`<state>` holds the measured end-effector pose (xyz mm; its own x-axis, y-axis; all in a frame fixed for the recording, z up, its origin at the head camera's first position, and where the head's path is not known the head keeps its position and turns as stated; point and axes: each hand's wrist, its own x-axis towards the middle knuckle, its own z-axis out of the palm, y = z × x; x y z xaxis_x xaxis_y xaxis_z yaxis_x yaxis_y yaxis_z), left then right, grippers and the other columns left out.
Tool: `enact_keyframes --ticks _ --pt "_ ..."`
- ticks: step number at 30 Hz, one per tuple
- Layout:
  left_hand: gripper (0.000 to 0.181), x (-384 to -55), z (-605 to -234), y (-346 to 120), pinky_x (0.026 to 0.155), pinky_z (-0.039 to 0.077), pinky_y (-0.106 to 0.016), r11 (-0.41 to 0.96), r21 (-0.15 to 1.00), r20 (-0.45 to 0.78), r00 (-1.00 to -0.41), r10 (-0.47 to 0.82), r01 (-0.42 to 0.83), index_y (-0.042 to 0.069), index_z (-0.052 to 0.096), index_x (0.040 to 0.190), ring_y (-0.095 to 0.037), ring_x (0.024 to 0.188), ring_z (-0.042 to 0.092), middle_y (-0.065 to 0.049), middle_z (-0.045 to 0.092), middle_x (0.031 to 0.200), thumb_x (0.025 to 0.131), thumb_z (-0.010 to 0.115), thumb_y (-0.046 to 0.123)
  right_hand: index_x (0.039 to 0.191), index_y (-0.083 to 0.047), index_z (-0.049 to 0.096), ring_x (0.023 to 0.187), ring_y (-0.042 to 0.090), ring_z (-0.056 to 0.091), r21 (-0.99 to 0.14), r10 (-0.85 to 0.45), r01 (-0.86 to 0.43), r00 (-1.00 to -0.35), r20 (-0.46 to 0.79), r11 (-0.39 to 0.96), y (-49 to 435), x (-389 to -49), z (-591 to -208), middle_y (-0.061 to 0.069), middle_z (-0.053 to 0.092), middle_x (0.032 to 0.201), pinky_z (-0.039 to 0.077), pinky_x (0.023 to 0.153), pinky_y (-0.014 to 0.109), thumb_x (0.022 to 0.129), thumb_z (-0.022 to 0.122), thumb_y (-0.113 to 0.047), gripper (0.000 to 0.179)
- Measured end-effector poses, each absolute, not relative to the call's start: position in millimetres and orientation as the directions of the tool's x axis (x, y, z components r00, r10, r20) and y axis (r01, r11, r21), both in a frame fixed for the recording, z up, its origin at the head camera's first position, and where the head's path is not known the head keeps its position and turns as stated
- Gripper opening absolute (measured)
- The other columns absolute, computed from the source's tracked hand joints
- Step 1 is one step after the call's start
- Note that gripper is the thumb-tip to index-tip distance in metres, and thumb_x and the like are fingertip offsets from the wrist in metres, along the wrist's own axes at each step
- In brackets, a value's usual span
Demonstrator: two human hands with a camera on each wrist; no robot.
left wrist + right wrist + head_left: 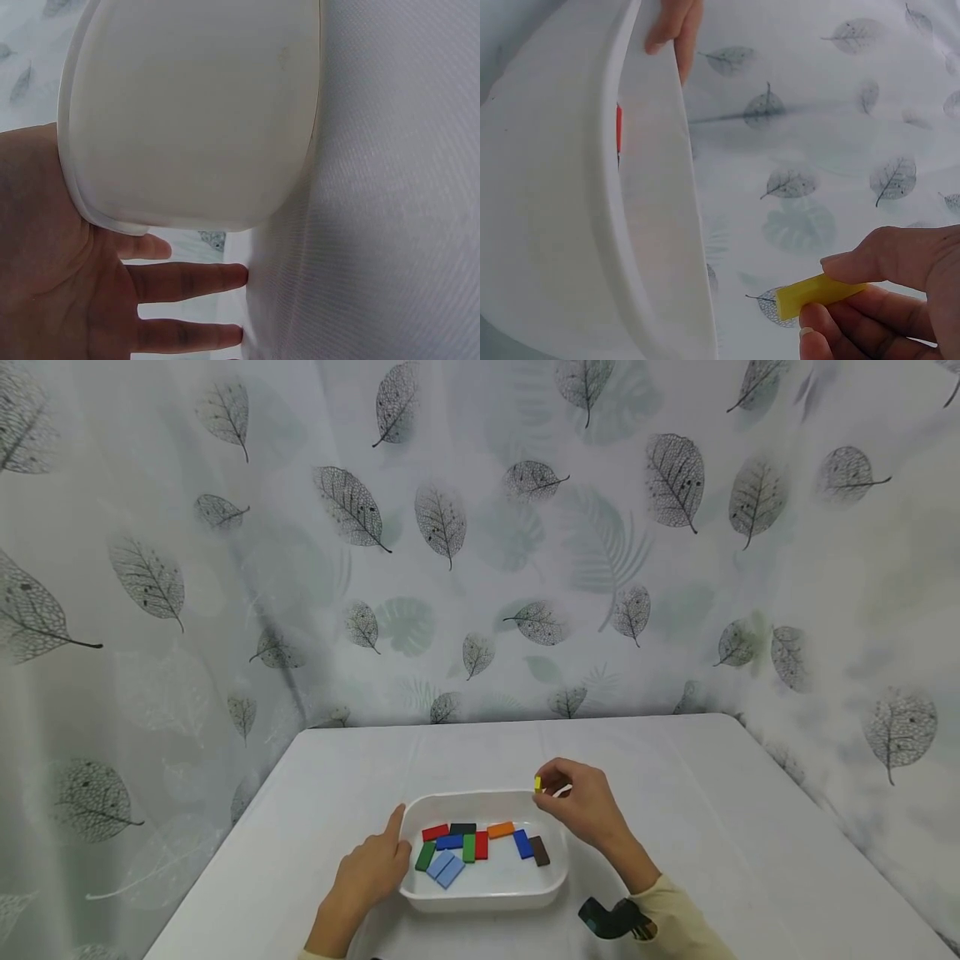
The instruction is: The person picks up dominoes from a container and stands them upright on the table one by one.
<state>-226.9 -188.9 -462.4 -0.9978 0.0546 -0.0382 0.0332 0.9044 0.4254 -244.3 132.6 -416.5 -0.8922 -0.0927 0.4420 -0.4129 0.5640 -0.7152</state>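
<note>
- One yellow block (537,784) is held up at the tray's upper right corner, right of centre in the head frame; the right wrist view shows us its length slanting, lower right of centre.
- We see the right hand (587,802) pinching it between thumb and fingertips, the other fingers bent beneath; the forearm slants up and leftward from the lower right, its pale sleeve (678,922) at the lower edge.
- The white tray (483,903) stands at lower centre, with eleven blocks lying inside, among them an orange block (500,830) and a brown block (539,851).
- Our left hand (371,870) rests against the tray's left end, grasping nothing: index finger pointing upward by the rim, other fingers extended in the left wrist view.
- Around these we have the white table (675,793), with leaf-printed curtain (480,577) filling the upper frame.
</note>
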Motion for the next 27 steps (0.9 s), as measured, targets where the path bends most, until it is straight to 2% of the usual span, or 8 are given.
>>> enact_keyframes --ticks 27 --pt "0.063 -225 -463 -189 0.048 0.039 -0.032 0.903 0.428 -0.023 -0.998 0.059 0.044 0.001 0.034 0.16 -0.021 0.05 0.045 -0.006 0.047 0.064 0.103 0.049 0.022 0.1 -0.007 0.074 0.083 0.018 0.068 -0.725 -0.041 -0.355 -0.91 0.413 0.59 144 -253 -423 0.001 0.07 0.09 0.059 0.077 0.038 0.082 0.083 -0.001 0.021"
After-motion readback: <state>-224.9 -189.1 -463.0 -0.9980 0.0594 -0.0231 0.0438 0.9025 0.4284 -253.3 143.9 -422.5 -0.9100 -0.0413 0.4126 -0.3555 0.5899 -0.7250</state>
